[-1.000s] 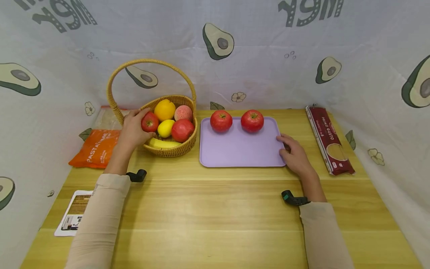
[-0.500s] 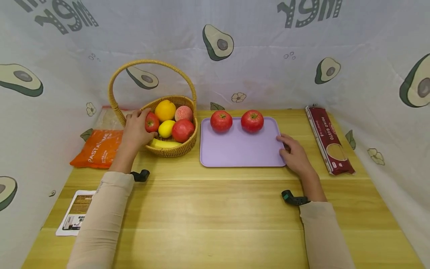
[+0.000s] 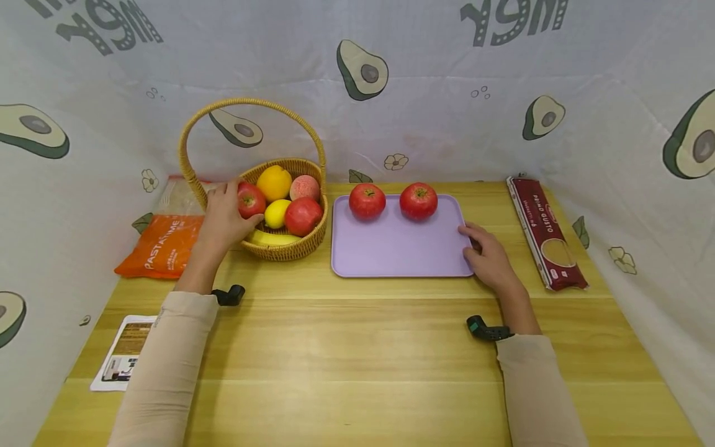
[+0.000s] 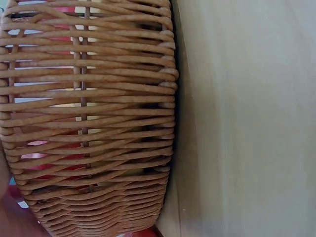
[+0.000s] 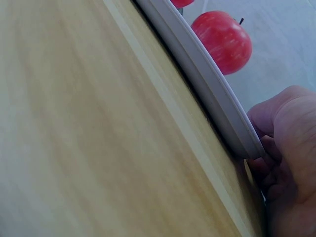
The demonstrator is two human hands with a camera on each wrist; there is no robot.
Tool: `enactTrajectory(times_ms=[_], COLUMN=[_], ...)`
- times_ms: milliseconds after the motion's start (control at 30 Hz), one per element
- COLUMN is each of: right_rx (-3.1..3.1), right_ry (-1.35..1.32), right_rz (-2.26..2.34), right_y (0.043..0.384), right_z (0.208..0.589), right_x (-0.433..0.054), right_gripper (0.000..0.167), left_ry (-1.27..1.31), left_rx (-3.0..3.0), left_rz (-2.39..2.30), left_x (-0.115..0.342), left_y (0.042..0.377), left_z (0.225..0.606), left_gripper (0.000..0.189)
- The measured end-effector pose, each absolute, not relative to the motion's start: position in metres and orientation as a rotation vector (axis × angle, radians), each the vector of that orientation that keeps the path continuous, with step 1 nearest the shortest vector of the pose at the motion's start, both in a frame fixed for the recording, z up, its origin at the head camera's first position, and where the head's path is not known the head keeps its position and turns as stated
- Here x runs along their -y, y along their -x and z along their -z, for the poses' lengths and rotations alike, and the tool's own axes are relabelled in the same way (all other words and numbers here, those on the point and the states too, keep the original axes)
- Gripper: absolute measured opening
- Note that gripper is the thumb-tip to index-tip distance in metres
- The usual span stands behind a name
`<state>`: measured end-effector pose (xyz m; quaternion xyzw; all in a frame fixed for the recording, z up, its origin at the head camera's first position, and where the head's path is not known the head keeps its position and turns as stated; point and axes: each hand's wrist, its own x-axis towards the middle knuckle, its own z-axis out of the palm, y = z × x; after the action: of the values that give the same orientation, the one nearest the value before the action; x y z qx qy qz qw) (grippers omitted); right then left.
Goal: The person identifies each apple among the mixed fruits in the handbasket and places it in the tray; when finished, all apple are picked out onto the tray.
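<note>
My left hand (image 3: 223, 214) reaches over the left rim of a wicker basket (image 3: 290, 251), fingers and thumb around a red apple (image 3: 251, 199) inside it. Beside that apple lie an orange (image 3: 274, 182), a peach (image 3: 305, 189), a lemon (image 3: 276, 214), another red fruit (image 3: 303, 216) and a banana (image 3: 272, 238). In the left wrist view the basket wall hides most of the fruit. My right hand (image 3: 488, 257) grips the right edge of a lilac tray (image 3: 396, 248), thumb above and fingers below in the right wrist view. Two red apples (image 3: 367, 201) (image 3: 419, 201) sit along the tray's back.
An orange pasta bag (image 3: 167, 245) lies left of the basket, partly behind my left arm. Nearer me is a white packet with a printed label (image 3: 120, 360). A dark red spaghetti pack (image 3: 546, 233) lies right of the tray. A patterned cloth hangs behind the wooden table (image 3: 357, 360).
The apple at my left hand has shifted slightly right and back, more of it showing past the fingers. My left hand has moved only a little. The right hand and tray stay in place.
</note>
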<state>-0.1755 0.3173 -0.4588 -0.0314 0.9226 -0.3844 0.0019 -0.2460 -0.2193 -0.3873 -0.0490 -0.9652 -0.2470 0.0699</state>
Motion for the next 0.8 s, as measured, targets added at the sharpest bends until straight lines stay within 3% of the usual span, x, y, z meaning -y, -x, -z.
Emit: enactTrajectory(times_ms=[800], right_rx=[-2.898], right_ry=[0.111], right_rz=[1.216], right_y=[0.177], right_z=[0.459], right_x=[-0.317], right_gripper=[0.052], left_ry=[-0.015], left_rx=[2.444], left_rz=[1.372], left_x=[0.211], left_y=[0.228], left_z=[0.391], left_gripper=[0.069])
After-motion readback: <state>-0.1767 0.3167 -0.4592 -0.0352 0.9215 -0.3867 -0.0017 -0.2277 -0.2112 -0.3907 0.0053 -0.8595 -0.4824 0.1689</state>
